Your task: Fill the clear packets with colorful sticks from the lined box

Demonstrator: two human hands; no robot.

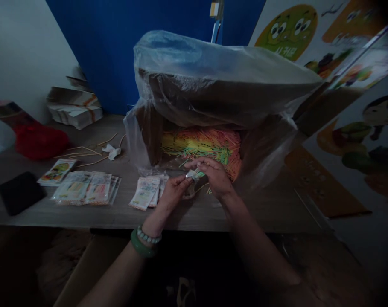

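Note:
My left hand (177,187), with a green bangle and a beaded bracelet at the wrist, pinches a small shiny packet (191,175). Close against it, my right hand (214,175) has its fingers closed on a few thin pale sticks (199,171) at the packet's edge. How far the sticks reach into the packet is too small to tell. Just beyond both hands, a cardboard box lined with a clear plastic bag (219,64) lies open towards me. Inside it is a heap of thin yellow, green, pink and orange sticks (200,143).
Left of my hands lie printed packets (145,192) and a larger row of filled packets (83,187). Further left are a black flat item (21,193), a red cloth-like item (40,138), crumpled white paper (111,151) and stacked cartons (75,106). Cartoon-printed panels (350,128) stand at right.

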